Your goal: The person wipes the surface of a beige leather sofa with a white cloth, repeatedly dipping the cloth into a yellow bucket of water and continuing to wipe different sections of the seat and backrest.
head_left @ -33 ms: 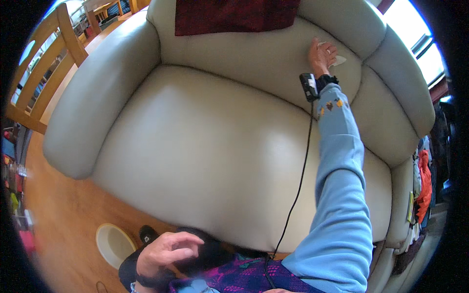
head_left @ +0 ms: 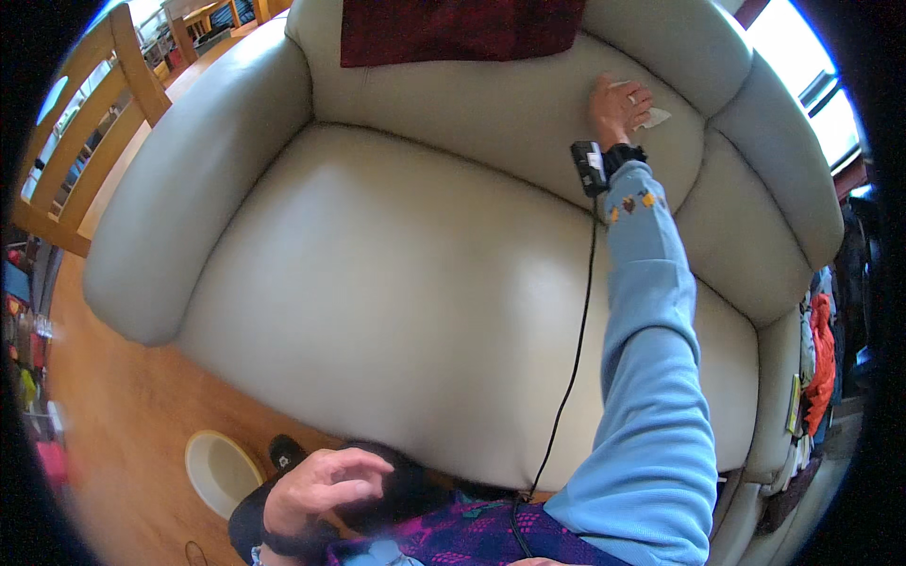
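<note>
My right hand (head_left: pixel 618 109) reaches far out and presses a white cloth (head_left: pixel 657 118) against the backrest of the beige sofa (head_left: pixel 377 274). Part of the cloth shows between the fingers and past their right side; the palm hides the rest. A black device (head_left: pixel 589 168) is strapped at that wrist, and its cable (head_left: pixel 578 358) runs down across the seat to my body. My left hand (head_left: pixel 326 486) hovers over my lap, by the front edge of the seat. Its fingers are loosely bent, thumb apart, with nothing in them.
A dark red cover (head_left: pixel 462 30) hangs over the top of the backrest. On the wooden floor (head_left: pixel 123 396) at the lower left stands a pale round bucket (head_left: pixel 223 472). A wooden chair (head_left: pixel 90 132) is beyond the left armrest. Clothes (head_left: pixel 819 358) are heaped at the far right.
My right hand and forearm have shifted slightly to the left, with the cloth still under the hand. My left hand has not visibly moved.
</note>
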Motion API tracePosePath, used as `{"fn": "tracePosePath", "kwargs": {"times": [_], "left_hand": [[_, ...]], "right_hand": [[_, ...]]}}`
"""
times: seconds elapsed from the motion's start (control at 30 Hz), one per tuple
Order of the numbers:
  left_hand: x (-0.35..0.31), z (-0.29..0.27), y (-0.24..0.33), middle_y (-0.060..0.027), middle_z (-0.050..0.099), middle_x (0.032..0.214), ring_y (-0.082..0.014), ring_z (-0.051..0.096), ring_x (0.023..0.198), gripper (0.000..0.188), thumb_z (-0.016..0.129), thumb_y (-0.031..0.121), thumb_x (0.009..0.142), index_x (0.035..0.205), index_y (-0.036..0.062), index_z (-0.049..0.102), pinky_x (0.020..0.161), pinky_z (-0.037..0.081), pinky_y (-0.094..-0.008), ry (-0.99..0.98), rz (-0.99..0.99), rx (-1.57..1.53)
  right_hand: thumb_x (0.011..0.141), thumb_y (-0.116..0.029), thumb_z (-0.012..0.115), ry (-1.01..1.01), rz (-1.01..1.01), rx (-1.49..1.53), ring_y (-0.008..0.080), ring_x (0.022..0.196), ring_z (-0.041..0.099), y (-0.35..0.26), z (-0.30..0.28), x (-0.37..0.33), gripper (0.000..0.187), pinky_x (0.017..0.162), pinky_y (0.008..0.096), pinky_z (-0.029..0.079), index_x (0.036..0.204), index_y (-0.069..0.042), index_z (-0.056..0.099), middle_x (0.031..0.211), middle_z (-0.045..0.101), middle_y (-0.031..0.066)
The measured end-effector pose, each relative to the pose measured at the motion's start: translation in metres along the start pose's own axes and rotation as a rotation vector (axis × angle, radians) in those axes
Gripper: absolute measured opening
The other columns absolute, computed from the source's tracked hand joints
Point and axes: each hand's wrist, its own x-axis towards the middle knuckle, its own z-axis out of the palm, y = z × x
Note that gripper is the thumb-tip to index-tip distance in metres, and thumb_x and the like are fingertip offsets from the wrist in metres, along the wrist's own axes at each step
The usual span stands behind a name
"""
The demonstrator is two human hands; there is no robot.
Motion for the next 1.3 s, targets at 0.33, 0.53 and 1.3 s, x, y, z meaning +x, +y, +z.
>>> {"fn": "tracePosePath", "kwargs": {"times": [0.33, 0.53, 1.3], "left_hand": [[0.025, 0.0, 0.006, -0.0108, 0.069, 0.096, -0.0153, 0.063, 0.09, 0.039, 0.065, 0.015, 0.087, 0.121, -0.0033, 0.061, 0.08, 0.049, -0.0271, 0.092, -0.033, 0.048], [0.039, -0.007, -0.002, -0.0064, 0.066, 0.098, -0.0125, 0.059, 0.09, 0.037, 0.064, 0.016, 0.09, 0.123, -0.0008, 0.061, 0.081, 0.047, -0.0259, -0.021, 0.056, 0.079], [0.018, -0.015, 0.004, -0.013, 0.066, 0.102, -0.0227, 0.063, 0.097, 0.037, 0.067, 0.02, 0.085, 0.115, -0.0024, 0.065, 0.089, 0.047, -0.0341, 0.015, 0.134, 0.273]], "right_hand": [[0.096, -0.048, 0.043, -0.172, -0.879, 0.008, 0.0409, 0.125, 0.047, -0.152, 0.04, -0.124, 0.058, 0.109, 0.06, 0.027, 0.124, -0.001, 0.06, 0.127, 0.058, 0.0246], [0.095, -0.047, 0.047, -0.138, -1.04, -0.13, 0.0397, 0.128, 0.045, -0.113, 0.035, -0.081, 0.059, 0.11, 0.058, 0.028, 0.133, -0.001, 0.052, 0.134, 0.052, 0.0229], [0.096, -0.05, 0.047, 0.223, -0.321, -0.212, 0.0497, 0.137, 0.029, 0.017, 0.021, -0.058, 0.071, 0.107, 0.0617, 0.026, 0.138, 0.007, 0.04, 0.146, 0.034, 0.0335]]}}
